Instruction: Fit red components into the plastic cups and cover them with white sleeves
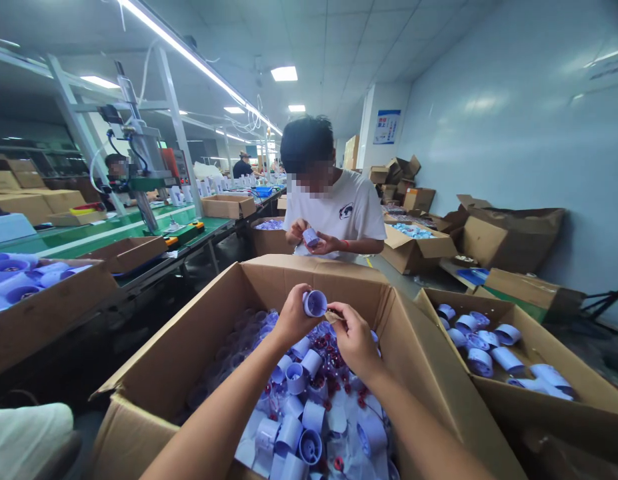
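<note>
The scene is a long factory room with pale walls, a tiled ceiling and strip lights. On the left runs a green bench (89, 233) which carries a metal press machine (139, 153) and open cartons. Many cardboard boxes stand on the floor along the right wall.

A blue and white poster (387, 127) hangs on the far pillar, but its writing is too small to read. A dark emblem is on the white shirt of the co-worker (339, 207) who sits opposite and holds a small cap in both hands; the face is blurred.

The left hand (291, 319) pinches a pale lilac cap (315, 303) with the fingertips, the open end turned to the camera, above the large cardboard box (199, 320). The right hand (356, 339) is just beside it, with thumb and forefinger closed on something small at the edge of the cap; what this small piece is cannot be told. The box below is filled with the same lilac caps and small red parts (333, 373). Another box (539, 347) on the right holds more caps, and its near corner is cut off by the picture edge
</note>
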Demonstrator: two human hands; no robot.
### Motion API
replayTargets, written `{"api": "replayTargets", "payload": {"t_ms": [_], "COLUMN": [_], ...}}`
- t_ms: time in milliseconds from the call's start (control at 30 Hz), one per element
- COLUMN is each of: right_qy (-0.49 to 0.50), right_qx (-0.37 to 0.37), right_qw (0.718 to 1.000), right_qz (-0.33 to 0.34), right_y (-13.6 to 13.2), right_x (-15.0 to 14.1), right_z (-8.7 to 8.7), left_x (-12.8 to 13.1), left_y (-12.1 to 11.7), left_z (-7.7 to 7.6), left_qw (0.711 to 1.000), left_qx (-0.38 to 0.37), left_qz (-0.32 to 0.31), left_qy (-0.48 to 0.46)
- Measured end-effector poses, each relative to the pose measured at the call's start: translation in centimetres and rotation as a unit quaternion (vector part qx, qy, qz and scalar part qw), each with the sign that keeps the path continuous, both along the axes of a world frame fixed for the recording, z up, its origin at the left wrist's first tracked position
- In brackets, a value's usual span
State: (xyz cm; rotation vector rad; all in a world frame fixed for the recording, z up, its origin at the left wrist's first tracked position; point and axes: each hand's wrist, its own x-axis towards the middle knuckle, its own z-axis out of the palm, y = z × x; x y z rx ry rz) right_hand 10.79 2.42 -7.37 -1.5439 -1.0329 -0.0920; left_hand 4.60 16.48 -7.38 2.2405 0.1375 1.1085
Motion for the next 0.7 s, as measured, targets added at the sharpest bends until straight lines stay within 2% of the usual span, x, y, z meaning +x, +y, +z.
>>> {"api": "replayTargets", "payload": {"t_ms": [100, 267, 533, 700], "right_qy": [-0.07, -0.075, -0.076, -0.017], "right_qx": [0.03, 0.037, 0.007, 0.026], "right_qw": [0.996, 0.99, 0.994, 0.996], "right_qz": [-0.053, -0.117, -0.083, -0.085], "right_y": [0.1, 0.1, 0.0, 0.0], "right_x": [-0.3, -0.1, -0.3, -0.8], "right_z": [-0.2, -0.7, -0.2, 0.2], "left_x": [0.1, 0.0, 0.3, 0.1], "left_y": [-0.6, -1.9, -1.9, -2.1], "left_z": [-0.3, -0.1, 0.1, 0.2], "left_qw": [0.998, 0.99, 0.99, 0.993], "left_qx": [0.047, 0.098, 0.031, -0.02], "left_qz": [-0.023, -0.081, -0.117, -0.116], "left_qy": [-0.034, -0.052, -0.071, -0.028]}}
